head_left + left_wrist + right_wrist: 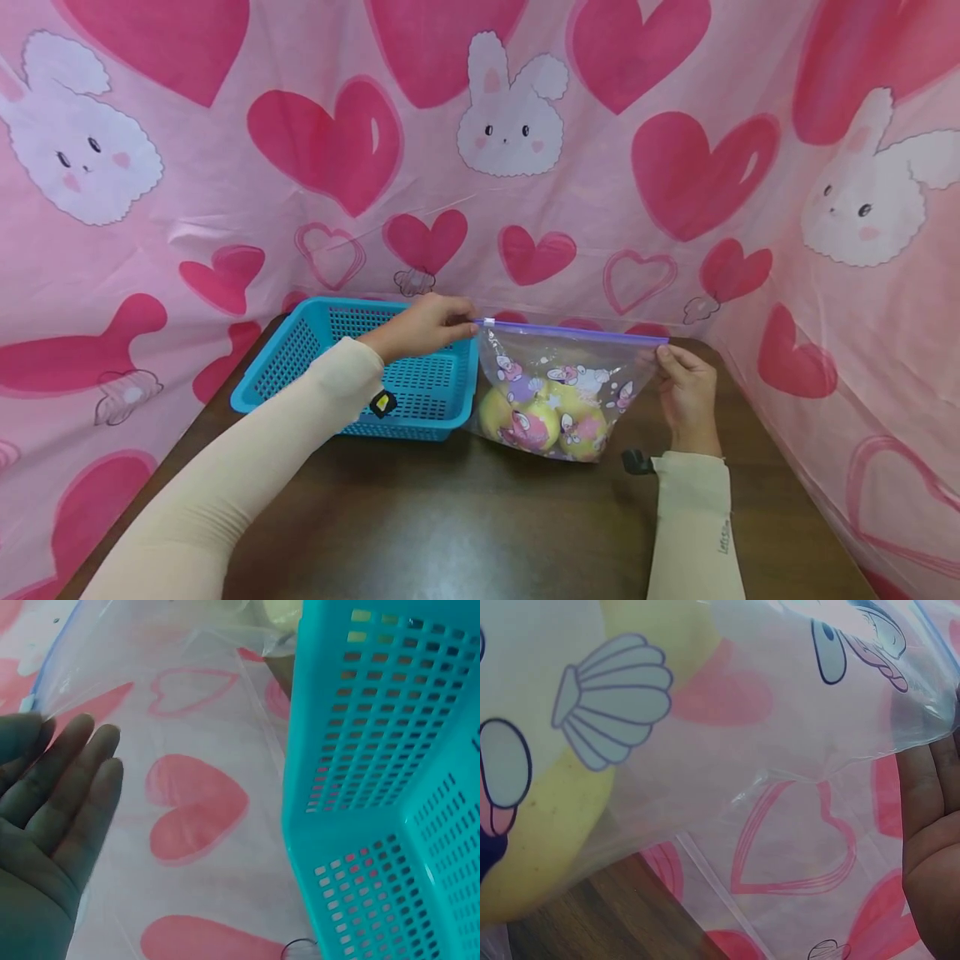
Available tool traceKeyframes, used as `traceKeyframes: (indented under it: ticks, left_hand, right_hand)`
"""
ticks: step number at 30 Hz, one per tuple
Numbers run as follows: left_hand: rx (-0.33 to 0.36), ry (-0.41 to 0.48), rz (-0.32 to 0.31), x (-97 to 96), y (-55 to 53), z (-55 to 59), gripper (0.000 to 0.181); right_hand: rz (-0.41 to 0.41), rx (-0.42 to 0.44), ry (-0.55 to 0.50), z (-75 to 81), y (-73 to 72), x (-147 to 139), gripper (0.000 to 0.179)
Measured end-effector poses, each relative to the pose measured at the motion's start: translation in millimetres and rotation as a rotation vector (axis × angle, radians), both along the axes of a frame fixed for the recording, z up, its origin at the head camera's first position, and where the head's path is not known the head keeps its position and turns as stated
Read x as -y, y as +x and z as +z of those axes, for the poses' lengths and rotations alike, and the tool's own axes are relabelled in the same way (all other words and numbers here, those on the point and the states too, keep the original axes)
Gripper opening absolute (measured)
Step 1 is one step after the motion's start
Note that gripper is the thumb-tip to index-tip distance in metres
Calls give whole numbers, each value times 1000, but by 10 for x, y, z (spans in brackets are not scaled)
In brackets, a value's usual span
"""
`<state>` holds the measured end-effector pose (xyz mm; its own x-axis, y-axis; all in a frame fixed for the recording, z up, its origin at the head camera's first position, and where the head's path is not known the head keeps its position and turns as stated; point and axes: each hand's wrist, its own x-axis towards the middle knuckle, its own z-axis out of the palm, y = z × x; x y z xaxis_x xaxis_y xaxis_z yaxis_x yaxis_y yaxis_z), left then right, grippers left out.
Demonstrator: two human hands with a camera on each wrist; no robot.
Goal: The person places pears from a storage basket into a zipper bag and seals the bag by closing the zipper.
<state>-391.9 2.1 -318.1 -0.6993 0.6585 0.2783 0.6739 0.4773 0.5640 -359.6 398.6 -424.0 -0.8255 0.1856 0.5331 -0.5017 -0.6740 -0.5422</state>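
A clear zip bag (555, 392) printed with cartoon figures hangs between my hands, its purple zip edge along the top. Several round yellow fruits (536, 425) lie in its bottom. My left hand (427, 325) pinches the top left corner, beside the white slider (489, 322). At the top right corner, my right hand (688, 392) grips the bag between thumb and fingers. In the left wrist view, thumb and index finger meet at the corner while the other fingers stay fairly straight. The right wrist view shows a yellow fruit (570, 817) through the plastic.
A blue perforated basket (420, 387) stands on the brown table (450, 517), left of the bag and under my left forearm. Behind and at both sides hangs a pink cloth (592, 208) with hearts and rabbits.
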Motion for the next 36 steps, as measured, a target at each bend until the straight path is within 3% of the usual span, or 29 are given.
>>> traceKeyframes:
  ticks: [4,8,18,25,31,36]
  left_hand:
    - [68,93,-16,-28,28,-92,7]
    - [111,185,-15,-56,54,-170,5]
    - [27,299,63,-73,118,-261,4]
    - [21,365,56,-94,176,-305,4]
    - [26,370,49,-118,202,-302,4]
    - [51,364,38,-101,263,-278,5]
  right_hand:
    - [9,3,13,20,7,2,21]
    - [-42,13,85,64,18,5,23]
    - [-42,-23,134,173,56,32,23]
    - [-64,14,151,261,162,-11,18]
    - [-83,87,397,392,227,-139,18]
    - [-48,49,576,498,211,-228,17]
